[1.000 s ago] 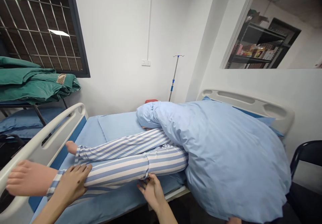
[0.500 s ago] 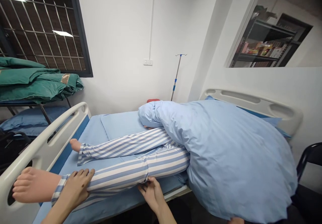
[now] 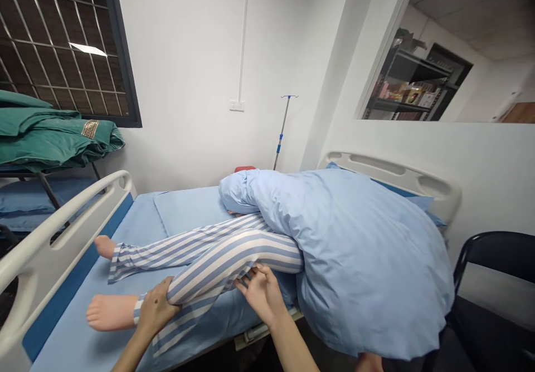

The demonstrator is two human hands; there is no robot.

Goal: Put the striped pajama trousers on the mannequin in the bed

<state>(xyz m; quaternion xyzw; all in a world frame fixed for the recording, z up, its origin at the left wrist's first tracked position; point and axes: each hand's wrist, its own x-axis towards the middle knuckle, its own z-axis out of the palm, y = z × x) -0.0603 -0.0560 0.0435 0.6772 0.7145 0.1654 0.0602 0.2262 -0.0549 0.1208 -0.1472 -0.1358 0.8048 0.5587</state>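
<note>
A figure in striped pajama trousers, probably a manikin, lies on the blue-sheeted bed [image 3: 192, 202]. Its near leg [image 3: 242, 246] is bent, the knee raised off the mattress. My left hand [image 3: 156, 308] is wrapped round the shin just above the bare near foot [image 3: 112, 312]. Behind the raised knee, my right hand [image 3: 264, 293] cups the leg from below, its fingers partly hidden by the cloth. The far leg [image 3: 163, 252] stays stretched out flat. A bunched light-blue quilt [image 3: 359, 249] covers the upper body.
White end boards, the footboard [image 3: 90, 207] at left and the headboard [image 3: 401, 174] at right, close the bed. A black chair [image 3: 497, 283] stands at the right. Behind the bed rises an IV pole [image 3: 283, 127]. Green folded bedding [image 3: 54, 138] lies on a rack at left.
The near leg has bent: its knee rose and its foot slid right, away from the footboard. Both my hands moved right with it. The camera view has shifted slightly right.
</note>
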